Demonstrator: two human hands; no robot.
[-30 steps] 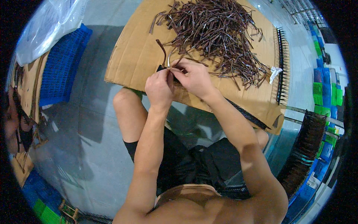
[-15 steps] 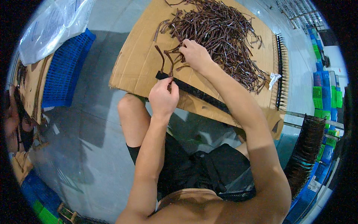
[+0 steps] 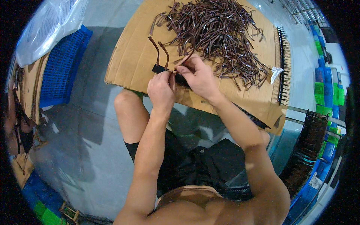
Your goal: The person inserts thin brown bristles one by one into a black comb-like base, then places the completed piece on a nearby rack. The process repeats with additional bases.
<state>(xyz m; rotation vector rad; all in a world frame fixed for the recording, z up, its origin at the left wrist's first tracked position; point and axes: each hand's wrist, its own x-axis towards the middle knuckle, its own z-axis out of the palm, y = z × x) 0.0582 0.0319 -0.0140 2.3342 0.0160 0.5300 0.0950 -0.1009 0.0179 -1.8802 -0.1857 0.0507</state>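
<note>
A long black strip [image 3: 159,68] lies along the near edge of the cardboard sheet. Two bent brown glasses temples [image 3: 166,56] stick up from its left end. My left hand [image 3: 162,90] is closed on the strip just right of them, with thumb and forefinger pinched. Close beside it, my right hand [image 3: 200,78] pinches another brown glasses temple [image 3: 184,60], its lower end at the left fingertips. The hands hide the middle of the strip. Beyond them lies a large heap of loose brown temples [image 3: 213,32].
The cardboard sheet [image 3: 127,56] bears the heap. At its right edge stand a spiky black strip [image 3: 281,67] and a crumpled white scrap [image 3: 276,74]. A rack of dark pieces [image 3: 305,146] is at the right, a blue crate [image 3: 63,67] at the left.
My right hand has come back from the heap toward my left hand, bringing a glasses temple. My left hand and the strip's left end have shifted slightly.
</note>
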